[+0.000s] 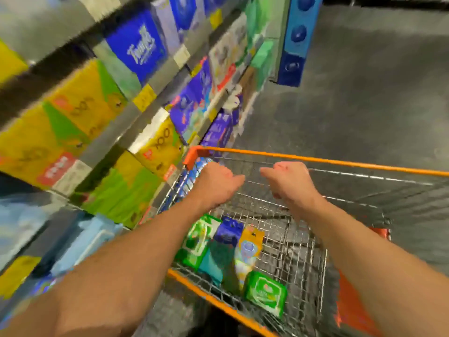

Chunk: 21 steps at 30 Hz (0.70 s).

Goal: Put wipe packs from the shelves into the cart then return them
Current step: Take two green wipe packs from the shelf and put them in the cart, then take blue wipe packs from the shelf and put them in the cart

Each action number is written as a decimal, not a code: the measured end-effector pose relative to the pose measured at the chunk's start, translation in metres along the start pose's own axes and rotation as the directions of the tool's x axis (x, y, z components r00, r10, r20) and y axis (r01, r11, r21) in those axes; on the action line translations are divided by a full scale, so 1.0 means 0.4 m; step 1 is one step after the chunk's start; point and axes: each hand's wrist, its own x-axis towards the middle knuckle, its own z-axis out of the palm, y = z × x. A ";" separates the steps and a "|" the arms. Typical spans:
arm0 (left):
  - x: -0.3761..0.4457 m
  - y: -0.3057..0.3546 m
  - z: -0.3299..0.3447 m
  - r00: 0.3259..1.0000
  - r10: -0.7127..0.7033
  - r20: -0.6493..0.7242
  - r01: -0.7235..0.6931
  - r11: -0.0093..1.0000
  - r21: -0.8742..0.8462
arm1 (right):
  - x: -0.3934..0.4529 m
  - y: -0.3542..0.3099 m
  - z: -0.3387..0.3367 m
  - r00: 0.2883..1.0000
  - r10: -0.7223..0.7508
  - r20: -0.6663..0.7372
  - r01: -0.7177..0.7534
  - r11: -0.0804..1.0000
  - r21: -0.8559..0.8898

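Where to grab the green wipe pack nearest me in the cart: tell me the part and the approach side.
Come straight down from above and pinch the green wipe pack across its two shorter edges. It appears to lie face-up on the cart floor, with other packs beside it and wire close by.

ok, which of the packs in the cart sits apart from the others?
The green pack nearest the camera, lying alone by the cart's orange rim. The other packs, green and white, blue and orange-topped, lie side by side farther in.
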 end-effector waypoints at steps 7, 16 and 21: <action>-0.379 -0.016 -0.194 0.848 -0.248 -0.469 0.080 0.934 -0.348 | -0.150 -0.349 0.114 0.930 -0.305 0.206 0.311 0.950 0.005; -0.814 -0.149 -0.330 0.537 -0.476 -0.697 0.165 0.869 -0.466 | -0.391 -0.608 0.310 0.707 -0.522 0.478 0.454 0.853 0.259; -1.020 -0.199 -0.338 0.427 -0.532 -0.731 0.173 0.842 -0.512 | -0.533 -0.653 0.426 0.542 -0.569 0.619 0.483 0.813 0.324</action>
